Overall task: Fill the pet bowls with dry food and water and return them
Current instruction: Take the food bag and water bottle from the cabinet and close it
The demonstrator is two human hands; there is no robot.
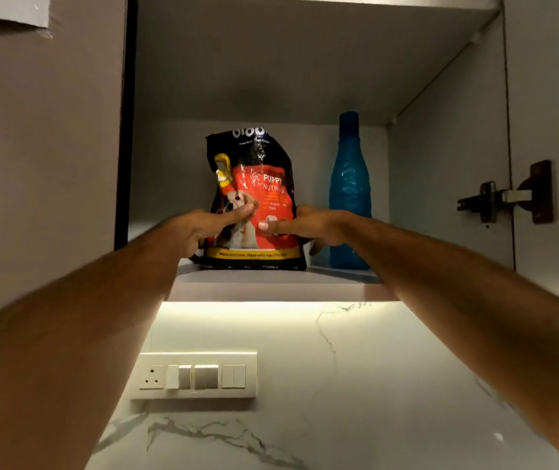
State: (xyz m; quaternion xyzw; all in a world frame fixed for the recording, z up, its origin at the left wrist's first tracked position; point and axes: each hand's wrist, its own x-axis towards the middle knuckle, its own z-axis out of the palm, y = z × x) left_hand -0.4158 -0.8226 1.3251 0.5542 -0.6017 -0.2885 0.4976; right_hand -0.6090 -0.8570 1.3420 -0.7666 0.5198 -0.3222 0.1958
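A black and red bag of puppy dry food [257,184] stands upright on the shelf [271,283] of an open wall cabinet. My left hand [210,227] grips the bag's lower left side, thumb across its front. My right hand [305,225] holds the lower right side, thumb on the front, fingers behind. A blue plastic water bottle [350,191] stands just right of the bag, close behind my right wrist. No pet bowls are in view.
The cabinet door [552,130] hangs open at the right on a metal hinge [495,201]. A closed cabinet door [44,147] is at the left. Below the shelf, a lit marble wall carries a switch panel [196,374].
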